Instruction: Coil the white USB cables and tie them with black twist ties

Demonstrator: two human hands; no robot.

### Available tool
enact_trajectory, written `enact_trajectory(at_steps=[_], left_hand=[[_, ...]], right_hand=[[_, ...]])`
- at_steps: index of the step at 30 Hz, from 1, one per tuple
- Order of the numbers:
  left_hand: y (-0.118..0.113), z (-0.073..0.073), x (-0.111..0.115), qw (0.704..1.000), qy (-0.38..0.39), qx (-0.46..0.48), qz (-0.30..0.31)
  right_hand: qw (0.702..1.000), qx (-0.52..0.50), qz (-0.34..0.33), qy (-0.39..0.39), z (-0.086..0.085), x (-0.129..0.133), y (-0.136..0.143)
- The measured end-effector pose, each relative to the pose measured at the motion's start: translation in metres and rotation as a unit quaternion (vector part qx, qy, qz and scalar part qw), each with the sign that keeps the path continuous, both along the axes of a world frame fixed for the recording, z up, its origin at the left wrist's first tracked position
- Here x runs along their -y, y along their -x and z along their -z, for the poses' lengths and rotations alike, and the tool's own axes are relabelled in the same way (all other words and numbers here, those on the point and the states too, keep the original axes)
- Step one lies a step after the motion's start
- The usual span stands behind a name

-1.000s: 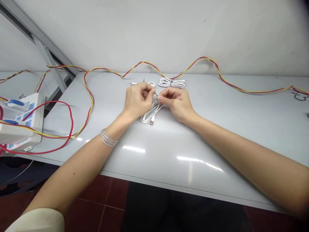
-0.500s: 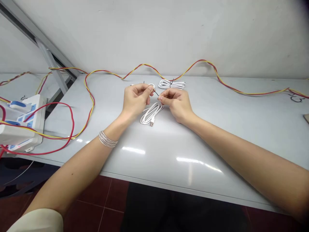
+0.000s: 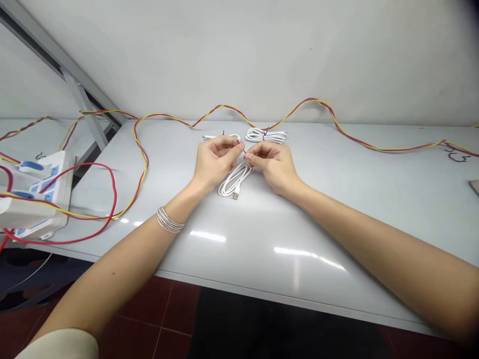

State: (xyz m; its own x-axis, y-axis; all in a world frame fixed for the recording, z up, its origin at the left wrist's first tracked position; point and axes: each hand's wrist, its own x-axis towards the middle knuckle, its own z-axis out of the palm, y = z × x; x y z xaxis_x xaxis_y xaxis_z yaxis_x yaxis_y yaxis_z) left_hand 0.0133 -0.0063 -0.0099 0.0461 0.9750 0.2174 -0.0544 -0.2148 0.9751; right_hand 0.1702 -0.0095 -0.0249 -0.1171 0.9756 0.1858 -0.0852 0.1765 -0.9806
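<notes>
My left hand and my right hand are raised close together over the table, each pinching a thin black tie that spans the small gap between the fingertips. Just below them lies a loosely coiled white cable with a USB plug at its near end. Behind my right hand rests a white cable bundle with a black tie round its middle. Another white cable bundle with a black tie sits behind my left hand, which partly hides it.
A twisted red and yellow wire runs along the back of the glossy grey table. White power strips with plugs and red wires stand at the left. Black ties and a flat object lie at the right.
My left hand has moved slightly right, so the gap between the fingertips is smaller and less of the black tie shows. The whole view has shifted slightly.
</notes>
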Motion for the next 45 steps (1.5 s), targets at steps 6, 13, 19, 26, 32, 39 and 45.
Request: enact_trajectory(at_steps=[6, 13, 19, 26, 32, 39, 45], left_hand=[[0.0004, 0.0007, -0.0004, 0.999, -0.011, -0.03, -0.004], [0.0019, 0.0035, 0.0002, 0.982, -0.091, -0.148, -0.073], [0.0041, 0.0079, -0.0028, 0.959, -0.17, -0.207, -0.098], [0.0017, 0.0041, 0.0002, 0.98, -0.128, -0.129, -0.079], [0.0019, 0.0024, -0.0007, 0.997, -0.066, -0.023, -0.01], [0.0013, 0.0015, 0.0013, 0.997, -0.058, -0.046, -0.026], [-0.0008, -0.0007, 0.0018, 0.999, -0.021, -0.027, -0.026]], right_hand=[[1.0, -0.016, -0.006, 0.008, 0.0009, -0.0005, 0.0008], [1.0, 0.002, -0.01, 0.007, 0.002, -0.0004, 0.0008], [1.0, 0.008, -0.013, -0.003, 0.003, -0.0012, 0.0016], [1.0, 0.006, -0.009, 0.003, 0.0019, -0.0003, 0.0011], [1.0, 0.014, -0.005, 0.006, 0.0002, 0.0003, 0.0018], [1.0, 0.001, -0.016, 0.015, 0.0005, -0.0004, 0.0019], [0.999, 0.012, -0.026, 0.021, 0.0004, -0.0007, 0.0014]])
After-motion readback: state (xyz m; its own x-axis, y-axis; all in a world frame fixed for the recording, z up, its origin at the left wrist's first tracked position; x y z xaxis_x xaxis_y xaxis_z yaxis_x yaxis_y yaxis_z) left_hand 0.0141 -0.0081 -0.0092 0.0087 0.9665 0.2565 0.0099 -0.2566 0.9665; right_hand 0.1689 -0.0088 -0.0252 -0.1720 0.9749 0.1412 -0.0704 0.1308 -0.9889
